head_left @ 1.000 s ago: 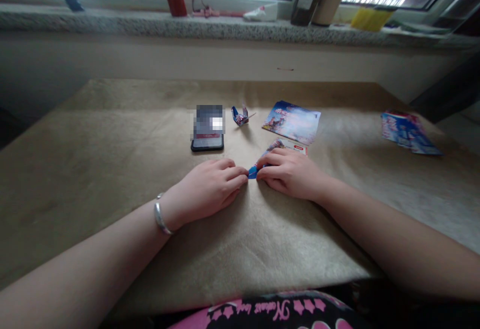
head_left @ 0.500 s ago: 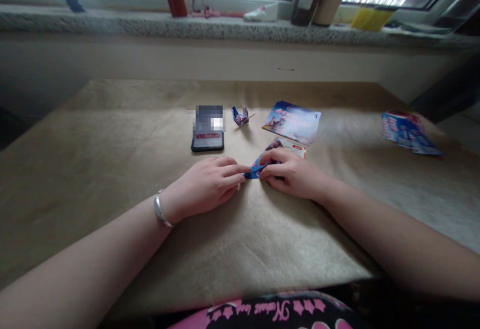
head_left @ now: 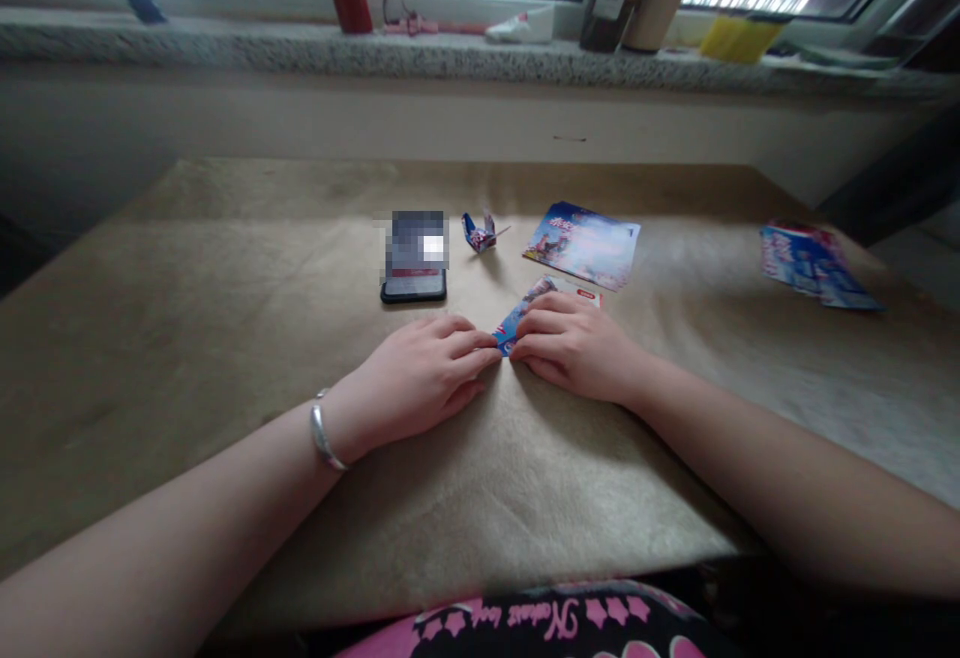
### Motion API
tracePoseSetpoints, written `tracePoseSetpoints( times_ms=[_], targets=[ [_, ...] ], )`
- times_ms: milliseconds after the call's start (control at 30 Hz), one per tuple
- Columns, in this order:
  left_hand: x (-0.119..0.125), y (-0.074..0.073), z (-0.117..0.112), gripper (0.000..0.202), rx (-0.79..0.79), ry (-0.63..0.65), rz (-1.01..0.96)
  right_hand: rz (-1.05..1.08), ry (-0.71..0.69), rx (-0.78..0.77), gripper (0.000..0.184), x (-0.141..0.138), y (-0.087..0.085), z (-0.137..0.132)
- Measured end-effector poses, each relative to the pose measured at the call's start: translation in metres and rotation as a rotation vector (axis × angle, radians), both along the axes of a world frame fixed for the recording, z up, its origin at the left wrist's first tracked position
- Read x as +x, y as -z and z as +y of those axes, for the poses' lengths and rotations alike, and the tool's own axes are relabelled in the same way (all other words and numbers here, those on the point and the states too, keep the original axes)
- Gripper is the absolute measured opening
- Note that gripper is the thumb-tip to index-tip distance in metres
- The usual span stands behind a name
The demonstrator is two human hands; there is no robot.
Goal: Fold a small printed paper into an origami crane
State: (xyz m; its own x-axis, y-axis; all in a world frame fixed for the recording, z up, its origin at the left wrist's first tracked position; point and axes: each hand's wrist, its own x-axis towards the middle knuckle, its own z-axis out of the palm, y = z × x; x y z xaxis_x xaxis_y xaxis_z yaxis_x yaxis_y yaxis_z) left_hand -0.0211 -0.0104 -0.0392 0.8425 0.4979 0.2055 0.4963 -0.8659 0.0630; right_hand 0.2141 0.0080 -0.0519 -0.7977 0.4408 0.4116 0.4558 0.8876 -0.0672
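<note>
A blue printed sheet of paper (head_left: 519,318), partly folded, lies on the table between my hands; a white part with a red label shows at its far right. My left hand (head_left: 420,376), with a silver bangle at the wrist, pinches the sheet's near left corner with its fingertips. Across the right part of the sheet, my right hand (head_left: 581,350) presses with bent fingers and covers much of it. Just beyond stands a small folded paper crane (head_left: 481,235) in the same blue and pink print.
A phone (head_left: 414,288) lies left of the crane, its screen partly blurred. Flat printed sheets (head_left: 589,243) lie beyond my right hand. More blue printed papers (head_left: 814,268) are at the table's far right. Various items stand on the stone windowsill (head_left: 450,56).
My right hand has shifted slightly left, and the sheet has moved left with it. The fold near the left corner looks flatter. My left hand has barely moved.
</note>
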Motion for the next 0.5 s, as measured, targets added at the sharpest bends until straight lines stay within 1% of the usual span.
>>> tracePoseSetpoints(
  times_ms=[233, 500],
  targets=[
    [-0.0012, 0.0043, 0.0006, 0.028, 0.027, -0.001, -0.006, -0.046, 0.006, -0.016, 0.018, 0.0031, -0.0014, 0.0009],
    [-0.0028, 0.0048, 0.0016, 0.029, 0.001, 0.003, 0.014, -0.096, 0.024, 0.012, 0.019, 0.0086, -0.0065, -0.0001]
  ],
)
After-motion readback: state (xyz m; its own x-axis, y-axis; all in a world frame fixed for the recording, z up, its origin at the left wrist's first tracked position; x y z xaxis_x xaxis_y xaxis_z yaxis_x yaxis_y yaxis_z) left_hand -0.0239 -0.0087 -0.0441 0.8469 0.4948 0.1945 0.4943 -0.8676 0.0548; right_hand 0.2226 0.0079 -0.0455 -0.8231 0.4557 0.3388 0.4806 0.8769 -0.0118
